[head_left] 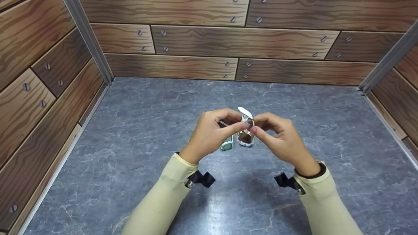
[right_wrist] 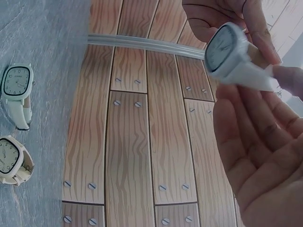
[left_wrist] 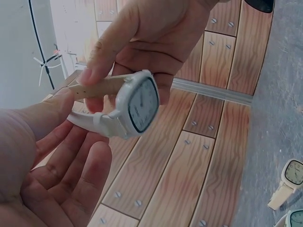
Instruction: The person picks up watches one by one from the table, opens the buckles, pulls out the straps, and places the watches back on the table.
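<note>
Between my two hands, raised over the table, is a white wristwatch [head_left: 245, 112] with a squarish face. In the left wrist view its dial [left_wrist: 144, 104] faces away from the fingers and its two straps trail toward them. My left hand [head_left: 212, 132] pinches a strap between thumb and fingers. My right hand [head_left: 279, 138] pinches the strap from the other side, thumb against it. The right wrist view shows the watch [right_wrist: 236, 61] slightly blurred. Whether the strap ends are joined is hidden by the fingers.
Below the hands, a pale green watch [head_left: 227, 145] and a cream watch [head_left: 245, 140] lie side by side on the grey marbled table [head_left: 147, 107]. Wood-patterned panels [head_left: 196, 39] wall the back and both sides.
</note>
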`<act>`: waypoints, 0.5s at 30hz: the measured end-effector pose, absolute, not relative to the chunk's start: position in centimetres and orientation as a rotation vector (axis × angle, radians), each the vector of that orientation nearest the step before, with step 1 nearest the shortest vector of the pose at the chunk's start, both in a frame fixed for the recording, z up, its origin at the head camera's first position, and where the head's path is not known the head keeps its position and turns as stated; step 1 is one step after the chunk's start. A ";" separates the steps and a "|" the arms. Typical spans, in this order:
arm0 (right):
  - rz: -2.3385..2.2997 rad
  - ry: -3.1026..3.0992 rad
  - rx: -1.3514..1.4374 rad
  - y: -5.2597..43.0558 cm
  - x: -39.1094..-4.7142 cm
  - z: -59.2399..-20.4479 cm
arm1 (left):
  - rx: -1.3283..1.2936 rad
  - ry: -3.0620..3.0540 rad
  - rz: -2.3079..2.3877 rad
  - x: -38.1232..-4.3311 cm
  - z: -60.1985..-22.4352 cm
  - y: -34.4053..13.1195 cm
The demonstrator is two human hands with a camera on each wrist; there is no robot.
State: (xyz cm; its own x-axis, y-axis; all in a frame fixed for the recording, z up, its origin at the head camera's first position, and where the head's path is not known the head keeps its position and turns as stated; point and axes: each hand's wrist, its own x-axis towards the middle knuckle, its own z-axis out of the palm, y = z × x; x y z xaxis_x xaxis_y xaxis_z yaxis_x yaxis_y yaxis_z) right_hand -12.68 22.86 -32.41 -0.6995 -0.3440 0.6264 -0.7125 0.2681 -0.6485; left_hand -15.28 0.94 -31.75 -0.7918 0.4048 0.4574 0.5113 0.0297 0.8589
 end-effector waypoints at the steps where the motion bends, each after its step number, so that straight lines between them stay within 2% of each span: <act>1: 1.401 -2.189 0.954 22.9 -12.7 -32.4 | -0.982 -2.189 -1.892 -15.3 -31.8 1.0; 15: 1.435 -2.249 0.926 23.0 -12.5 -32.5 | -0.972 -2.167 -1.907 -15.4 -31.8 0.8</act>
State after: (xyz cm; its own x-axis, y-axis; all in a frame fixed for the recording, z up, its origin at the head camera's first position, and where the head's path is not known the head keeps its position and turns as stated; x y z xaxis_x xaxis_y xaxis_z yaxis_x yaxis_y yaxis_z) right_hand -12.50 23.03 -32.48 -0.7404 -0.3507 0.5734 -0.6678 0.2870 -0.6868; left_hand -15.39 0.77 -31.83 -0.7922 0.3938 0.4662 0.5125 0.0145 0.8586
